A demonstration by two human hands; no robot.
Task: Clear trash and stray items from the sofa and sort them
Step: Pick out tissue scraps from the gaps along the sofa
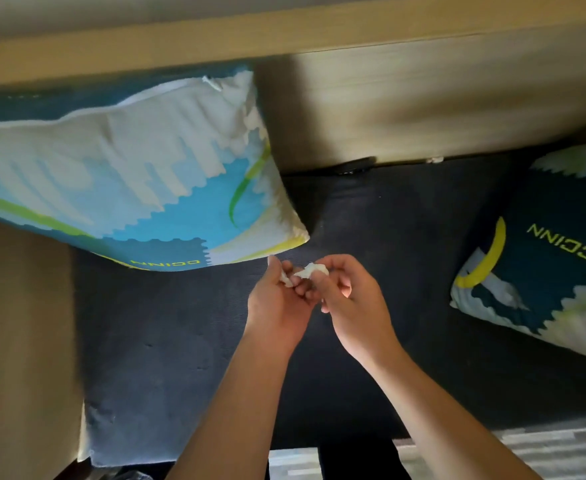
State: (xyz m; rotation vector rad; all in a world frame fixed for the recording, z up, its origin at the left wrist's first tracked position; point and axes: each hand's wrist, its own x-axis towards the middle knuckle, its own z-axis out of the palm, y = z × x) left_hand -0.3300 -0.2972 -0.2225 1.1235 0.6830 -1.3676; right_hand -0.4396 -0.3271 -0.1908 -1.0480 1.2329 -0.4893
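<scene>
Both hands meet above the dark blue sofa seat [180, 341], just below the corner of a large cushion. My left hand [277, 303] and my right hand [350, 299] pinch small crumpled bits of white tissue [310, 271] between their fingertips. One scrap shows in the left fingers, another between the two hands. At the seat's back edge a dark object [354, 165] lies partly tucked under the backrest, and a small white scrap [435, 159] lies further right in the same gap.
A blue, white and green patterned cushion [118, 174] leans at the left. A second dark cushion with a yellow ring [541, 258] lies at the right. The wooden backrest [423, 105] runs along the top, a wooden armrest [18, 341] at left. Striped floor [544, 448] shows below.
</scene>
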